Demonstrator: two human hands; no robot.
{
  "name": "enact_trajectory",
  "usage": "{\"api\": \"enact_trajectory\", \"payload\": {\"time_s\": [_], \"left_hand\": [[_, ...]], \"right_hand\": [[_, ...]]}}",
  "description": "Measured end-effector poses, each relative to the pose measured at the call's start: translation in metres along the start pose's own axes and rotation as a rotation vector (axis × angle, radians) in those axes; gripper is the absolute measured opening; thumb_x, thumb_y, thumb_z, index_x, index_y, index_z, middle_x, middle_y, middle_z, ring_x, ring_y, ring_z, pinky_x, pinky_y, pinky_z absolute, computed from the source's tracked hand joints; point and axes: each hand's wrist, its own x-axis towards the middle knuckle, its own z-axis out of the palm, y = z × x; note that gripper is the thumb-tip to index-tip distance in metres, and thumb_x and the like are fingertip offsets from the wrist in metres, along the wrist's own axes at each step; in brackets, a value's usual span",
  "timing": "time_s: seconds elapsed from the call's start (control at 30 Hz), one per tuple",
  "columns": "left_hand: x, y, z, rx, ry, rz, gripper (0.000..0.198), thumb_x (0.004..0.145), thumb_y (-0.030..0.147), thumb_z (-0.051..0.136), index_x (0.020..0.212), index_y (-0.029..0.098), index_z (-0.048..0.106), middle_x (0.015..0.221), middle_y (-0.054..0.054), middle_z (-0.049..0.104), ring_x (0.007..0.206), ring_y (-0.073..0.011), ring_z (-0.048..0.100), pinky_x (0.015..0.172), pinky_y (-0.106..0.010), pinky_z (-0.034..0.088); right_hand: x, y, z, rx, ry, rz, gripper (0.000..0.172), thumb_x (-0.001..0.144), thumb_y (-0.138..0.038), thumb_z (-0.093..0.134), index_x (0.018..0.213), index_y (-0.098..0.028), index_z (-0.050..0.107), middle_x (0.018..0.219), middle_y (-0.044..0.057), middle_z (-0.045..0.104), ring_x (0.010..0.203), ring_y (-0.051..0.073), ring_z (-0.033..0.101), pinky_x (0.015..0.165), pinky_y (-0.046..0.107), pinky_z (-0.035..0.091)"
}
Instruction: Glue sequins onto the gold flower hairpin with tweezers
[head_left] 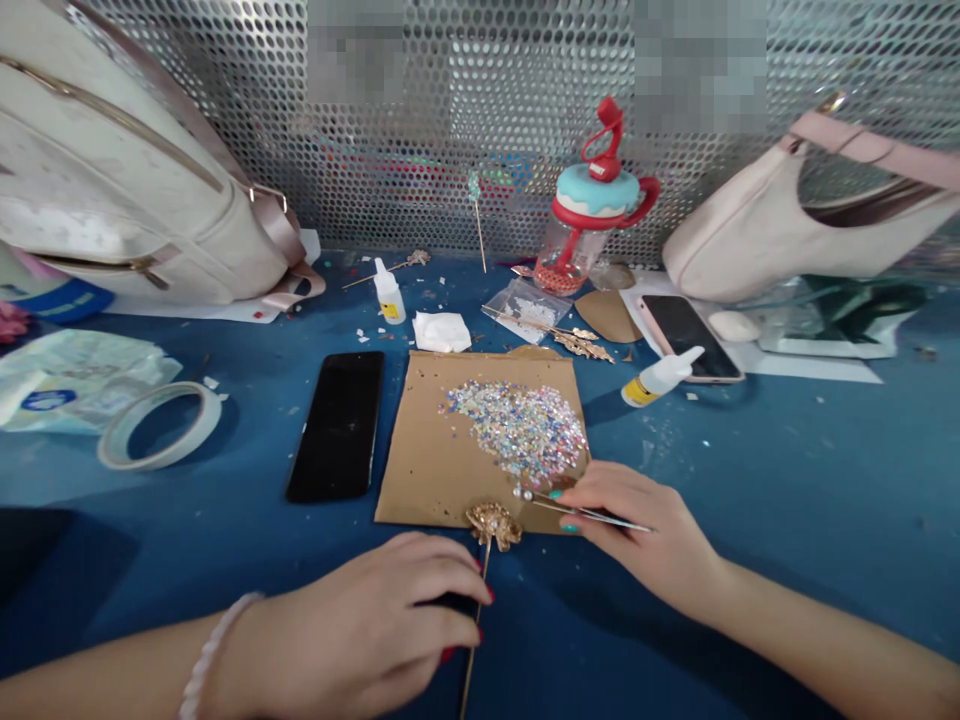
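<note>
My left hand [375, 630] is closed on the thin stick of a gold hairpin [493, 524], whose ornate head rests at the near edge of a brown card [435, 460]. My right hand [645, 535] pinches metal tweezers [581, 510] that point left, with a small pearl bead at their tip just right of the hairpin's head. A heap of small coloured sequins [521, 425] lies on the card just beyond the tweezers.
A black phone [337, 425] lies left of the card, a tape roll [159, 425] further left. Two small glue bottles [388, 293] [660, 375], a second phone [686, 337], a red-lidded cup [592, 215] and two pale bags [112, 170] [795, 220] stand at the back by a perforated metal wall.
</note>
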Motion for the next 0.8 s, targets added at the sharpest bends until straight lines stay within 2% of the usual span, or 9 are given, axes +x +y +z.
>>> {"api": "enact_trajectory", "payload": {"time_s": [0.47, 0.63, 0.73, 0.8], "left_hand": [[0.000, -0.002, 0.002, -0.018, 0.007, -0.009, 0.033, 0.084, 0.003, 0.051, 0.113, 0.018, 0.056, 0.123, -0.006, 0.056, 0.118, -0.0190, 0.047, 0.103, -0.034, 0.043], [0.001, -0.003, 0.001, -0.015, -0.010, -0.014, 0.032, 0.085, 0.004, 0.049, 0.113, 0.018, 0.056, 0.123, -0.006, 0.056, 0.119, -0.0187, 0.047, 0.103, -0.035, 0.043], [0.003, -0.003, 0.000, -0.013, -0.023, -0.013, 0.031, 0.086, 0.005, 0.047, 0.113, 0.018, 0.055, 0.123, -0.006, 0.055, 0.118, -0.0188, 0.046, 0.103, -0.035, 0.042], [0.004, -0.002, -0.001, -0.012, -0.026, -0.006, 0.031, 0.086, 0.005, 0.047, 0.113, 0.017, 0.055, 0.122, -0.007, 0.056, 0.118, -0.0196, 0.047, 0.103, -0.036, 0.042]], "right_hand": [[-0.003, 0.002, -0.004, 0.029, 0.017, 0.014, 0.005, 0.087, -0.020, 0.060, 0.090, -0.020, 0.064, 0.073, 0.002, 0.068, 0.070, 0.014, 0.064, 0.063, 0.028, 0.054], [0.012, 0.009, -0.012, -0.048, 0.094, 0.000, 0.007, 0.087, -0.018, 0.058, 0.087, -0.020, 0.065, 0.072, 0.002, 0.068, 0.068, 0.014, 0.064, 0.061, 0.026, 0.054], [0.028, 0.024, -0.014, -0.118, 0.154, 0.076, 0.010, 0.086, -0.018, 0.057, 0.082, -0.021, 0.066, 0.073, 0.002, 0.069, 0.065, 0.013, 0.065, 0.058, 0.024, 0.053], [0.042, 0.036, -0.012, -0.145, 0.198, 0.123, 0.011, 0.085, -0.019, 0.056, 0.083, -0.021, 0.067, 0.078, 0.003, 0.071, 0.069, 0.015, 0.066, 0.061, 0.026, 0.053]]}}
